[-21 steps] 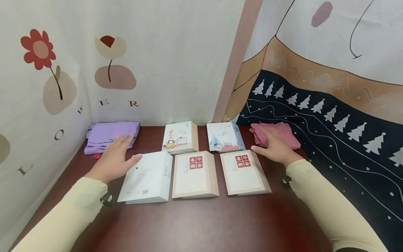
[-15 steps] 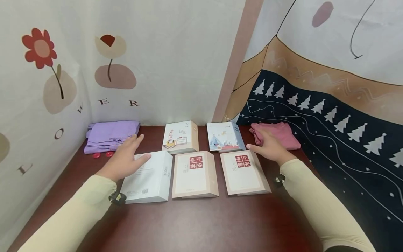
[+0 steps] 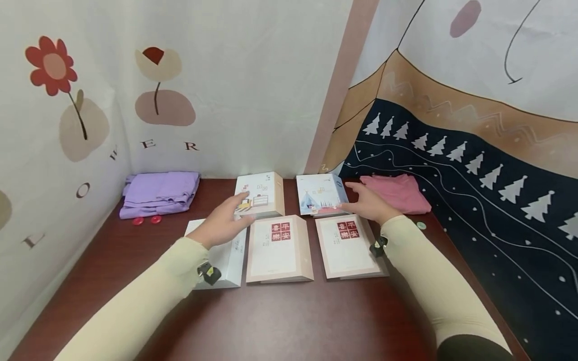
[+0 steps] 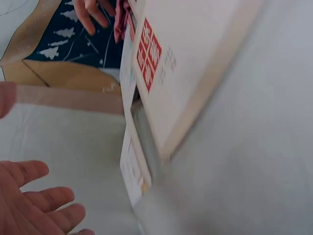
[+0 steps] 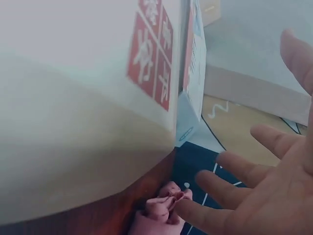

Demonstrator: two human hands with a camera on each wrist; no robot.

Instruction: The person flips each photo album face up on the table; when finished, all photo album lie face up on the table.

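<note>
Five books lie flat on the dark red table [image 3: 289, 316]. My left hand [image 3: 230, 213] is open, fingers straight, its tips reaching over the near left corner of the white illustrated book [image 3: 262, 193]; my forearm crosses the pale grey book [image 3: 226, 258]. My right hand [image 3: 361, 200] is open with its fingers pointing left, beside the blue illustrated book [image 3: 320, 193] and above the right beige book with a red seal [image 3: 347, 245]. A matching beige book [image 3: 279, 248] lies in the middle. The wrist views show spread fingers [image 4: 34, 205] [image 5: 244, 196] beside the beige books [image 4: 186, 63] [image 5: 151, 54].
A folded purple cloth [image 3: 158, 193] lies at the back left with two red buttons [image 3: 145, 220] in front of it. At the back right is a folded pink cloth [image 3: 399, 193], with a small green disc [image 3: 421, 225] near it. Fabric walls close in three sides.
Both hands have moved inward from the folded cloths towards the two back books. The red buttons and the green disc, hidden before, have come into view.
</note>
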